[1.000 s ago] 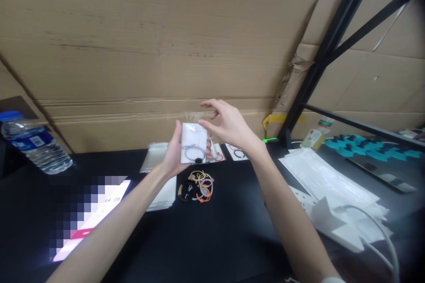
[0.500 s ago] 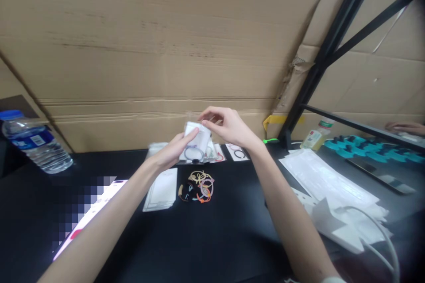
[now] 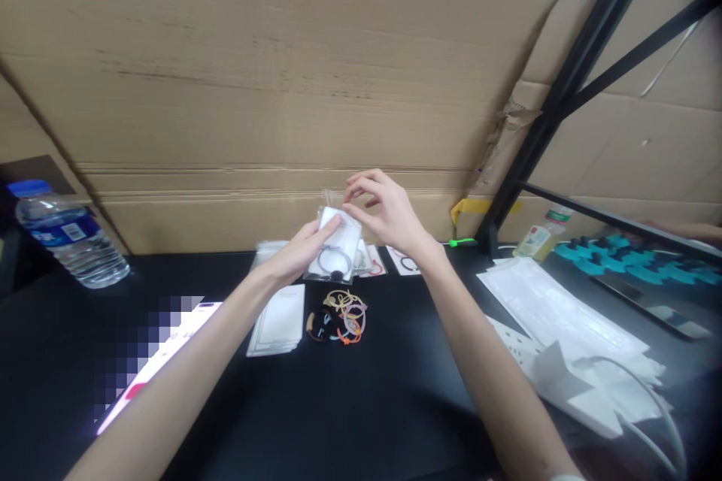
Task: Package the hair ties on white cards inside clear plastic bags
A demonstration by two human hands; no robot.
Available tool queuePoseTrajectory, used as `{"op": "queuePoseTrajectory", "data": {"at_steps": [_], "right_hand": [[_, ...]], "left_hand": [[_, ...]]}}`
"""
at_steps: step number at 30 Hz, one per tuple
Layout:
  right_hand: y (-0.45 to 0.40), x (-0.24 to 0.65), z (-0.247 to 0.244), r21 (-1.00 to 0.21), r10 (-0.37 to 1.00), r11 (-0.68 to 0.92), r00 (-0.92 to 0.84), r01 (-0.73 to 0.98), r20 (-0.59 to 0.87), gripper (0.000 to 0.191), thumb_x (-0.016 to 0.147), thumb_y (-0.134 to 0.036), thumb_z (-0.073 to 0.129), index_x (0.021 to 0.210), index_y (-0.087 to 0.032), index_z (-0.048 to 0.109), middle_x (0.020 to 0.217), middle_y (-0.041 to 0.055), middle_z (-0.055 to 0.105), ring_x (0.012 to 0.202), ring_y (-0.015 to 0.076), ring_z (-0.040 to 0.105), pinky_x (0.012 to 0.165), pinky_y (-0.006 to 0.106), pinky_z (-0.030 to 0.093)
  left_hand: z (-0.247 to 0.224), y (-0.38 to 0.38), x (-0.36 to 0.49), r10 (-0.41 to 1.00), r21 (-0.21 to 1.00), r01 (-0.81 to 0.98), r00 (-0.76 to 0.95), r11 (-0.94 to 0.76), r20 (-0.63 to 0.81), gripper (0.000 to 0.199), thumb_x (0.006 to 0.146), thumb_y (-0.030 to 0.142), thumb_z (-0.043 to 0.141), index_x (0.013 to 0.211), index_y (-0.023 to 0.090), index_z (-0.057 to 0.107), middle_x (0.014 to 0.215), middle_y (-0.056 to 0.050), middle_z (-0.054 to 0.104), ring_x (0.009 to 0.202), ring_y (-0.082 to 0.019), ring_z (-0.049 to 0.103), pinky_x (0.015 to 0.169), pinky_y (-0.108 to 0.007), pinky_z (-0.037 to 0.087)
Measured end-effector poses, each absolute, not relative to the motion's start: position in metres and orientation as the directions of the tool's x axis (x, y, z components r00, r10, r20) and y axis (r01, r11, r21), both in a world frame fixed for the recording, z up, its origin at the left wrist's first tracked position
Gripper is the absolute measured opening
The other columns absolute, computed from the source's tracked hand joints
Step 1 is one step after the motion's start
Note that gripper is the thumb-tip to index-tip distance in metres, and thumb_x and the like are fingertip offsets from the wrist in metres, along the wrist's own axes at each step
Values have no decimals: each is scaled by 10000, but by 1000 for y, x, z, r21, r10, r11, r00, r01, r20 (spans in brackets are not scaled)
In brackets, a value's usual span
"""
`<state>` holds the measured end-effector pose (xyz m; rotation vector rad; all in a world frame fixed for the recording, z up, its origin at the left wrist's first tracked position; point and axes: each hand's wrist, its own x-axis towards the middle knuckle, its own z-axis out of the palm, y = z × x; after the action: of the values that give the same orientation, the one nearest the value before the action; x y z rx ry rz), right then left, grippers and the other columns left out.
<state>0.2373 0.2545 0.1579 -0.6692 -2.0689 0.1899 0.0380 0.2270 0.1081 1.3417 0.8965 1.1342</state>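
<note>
My left hand (image 3: 301, 248) is closed on a clear plastic bag (image 3: 338, 240), its thumb lying across the front. Inside the bag show a white card and a dark, thin hair tie with a black bead near the bottom. Just beyond the bag's upper right corner, my right hand (image 3: 389, 214) has its fingers curved and apart from the thumb, with nothing visible between them. Below the hands lies a small pile of coloured hair ties (image 3: 341, 316). To its left is a stack of white cards (image 3: 279, 319). Several bagged cards (image 3: 369, 259) lie behind, partly covered.
A water bottle (image 3: 71, 237) stands at the left, near a lit phone screen (image 3: 163, 361). On the right are white sheets (image 3: 558, 308), a white power strip (image 3: 519, 346) with cables, a small bottle (image 3: 544, 233) and a black metal frame (image 3: 535, 143). Cardboard (image 3: 253, 90) walls the back.
My right hand has lifted slightly and its fingers have spread from the thumb at the bag's top. My left hand still holds the bag. The view has shifted slightly.
</note>
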Motion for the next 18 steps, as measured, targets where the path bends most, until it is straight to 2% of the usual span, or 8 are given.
{"op": "queuePoseTrajectory", "data": {"at_steps": [5, 13, 16, 18], "right_hand": [[252, 235, 157, -428, 580, 812, -460, 398, 673, 263, 1057, -445, 624, 1019, -239, 784, 1331, 89, 680, 1059, 220, 705, 915, 410, 607], [252, 236, 158, -537, 612, 786, -516, 307, 599, 214, 978, -438, 735, 995, -237, 808, 1271, 91, 719, 1078, 227, 726, 852, 371, 622], [251, 238, 160, -588, 625, 763, -543, 270, 561, 227, 959, -421, 759, 1084, -232, 768, 1185, 81, 755, 1024, 218, 745, 874, 379, 617], [251, 239, 160, -607, 631, 755, -524, 247, 572, 345, 933, -408, 788, 1218, -236, 700, 1170, 73, 759, 1007, 213, 744, 887, 379, 609]], "left_hand": [[107, 229, 37, 957, 984, -117, 243, -134, 159, 528, 938, 607, 736, 1217, 159, 752, 1031, -131, 781, 858, -247, 697, 737, -339, 522], [103, 231, 34, 947, 978, -52, 244, -204, 211, 521, 959, 628, 696, 1192, 169, 771, 1064, -128, 783, 922, -260, 698, 766, -334, 515], [105, 231, 36, 956, 978, -43, 207, -203, 207, 511, 953, 628, 702, 1153, 163, 772, 1033, -128, 780, 925, -266, 695, 778, -344, 518], [106, 230, 37, 965, 979, -32, 169, -200, 202, 490, 948, 621, 709, 1095, 158, 767, 969, -120, 768, 868, -253, 681, 740, -340, 510]]}}
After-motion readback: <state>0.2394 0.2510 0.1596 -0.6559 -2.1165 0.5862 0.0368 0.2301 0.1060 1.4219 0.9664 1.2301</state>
